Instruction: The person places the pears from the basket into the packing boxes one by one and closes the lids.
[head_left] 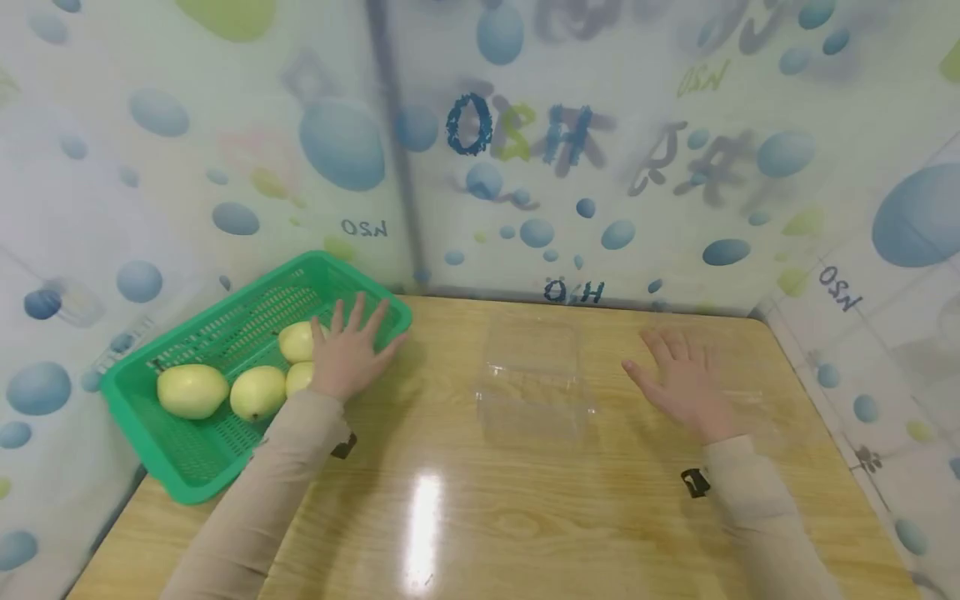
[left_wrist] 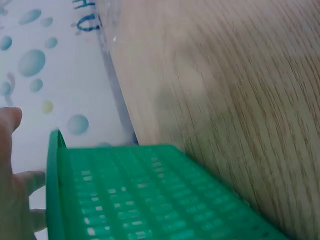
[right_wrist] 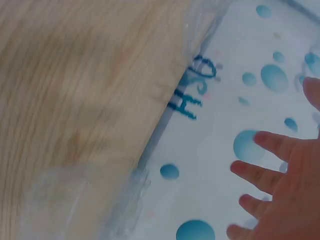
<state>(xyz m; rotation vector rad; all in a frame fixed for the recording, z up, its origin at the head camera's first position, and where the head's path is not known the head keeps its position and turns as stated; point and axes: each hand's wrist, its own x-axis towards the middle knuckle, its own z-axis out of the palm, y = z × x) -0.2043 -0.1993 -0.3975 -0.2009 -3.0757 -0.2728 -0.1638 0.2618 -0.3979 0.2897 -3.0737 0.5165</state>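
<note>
Light sleeves [head_left: 255, 508] are reaching in from the near edge, a black piece [head_left: 695, 482] showing at each cuff. Left grip [head_left: 347, 354] is spreading wide over the right end of the green basket [head_left: 153, 462], fingers fanned, holding nothing; whether it's touching the rim, can't tell. Four pale yellow fruit [head_left: 192, 392] are sitting inside the basket, left of that grip: two are lying well clear of it, two are lying just beside it, partly hidden by the hand. Left wrist view is showing fingers just past the basket's rim.

Right grip [head_left: 686, 387] is also spreading wide, holding nothing, over the right-hand clear plastic container [head_left: 746, 400]; contact, can't tell. Middle clear plastic container [head_left: 531, 421] is lying between the two grips, apart from both. Both containers and the basket are resting on the wood-grain tabletop [head_left: 487, 517].

Writing: printed backdrop [head_left: 652, 200] is carrying "H2O", reading reversed, in large blue and green letters up top, in smaller dark letters at left, and again low behind the tabletop's far edge. Blue and green drops are surrounding the lettering. Some grey marks there are staying illegible.
</note>
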